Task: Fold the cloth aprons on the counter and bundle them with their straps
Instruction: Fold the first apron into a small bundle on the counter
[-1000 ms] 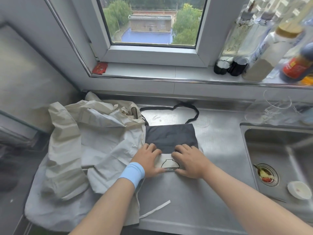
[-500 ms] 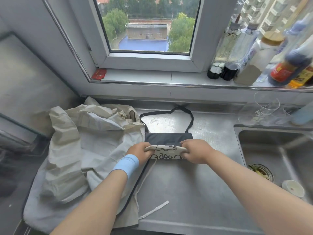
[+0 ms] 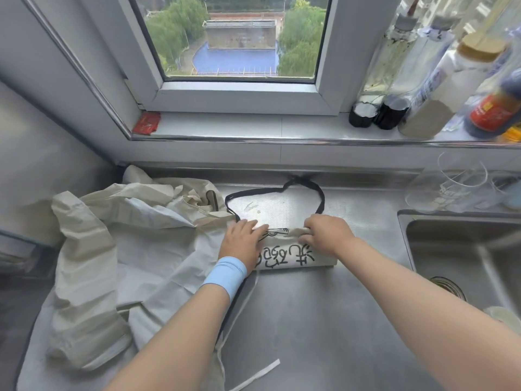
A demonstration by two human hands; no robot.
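Two hands work one bundle in the head view. The left hand (image 3: 244, 238), above a blue wristband (image 3: 225, 275), lies flat with straight fingers on the left end of the folded apron (image 3: 293, 256). The right hand (image 3: 324, 235) curls its fingers over the apron's far edge and grips the fold. The apron lies mid-counter, cream with black print.

Bare steel counter (image 3: 310, 320) runs from the bundle toward the near edge, crossed only by a loose white strap (image 3: 253, 376). Behind the bundle the black strap (image 3: 282, 190) loops flat on the steel, up to the back wall. On the left, a heap of cream aprons (image 3: 112, 249) touches the bundle's end. To the right, the sink (image 3: 462, 249) rim lies near. Glass cups (image 3: 451, 190) stand behind the sink. Bottles (image 3: 423, 80) and a red packet (image 3: 146, 122) sit on the sill (image 3: 253, 125).
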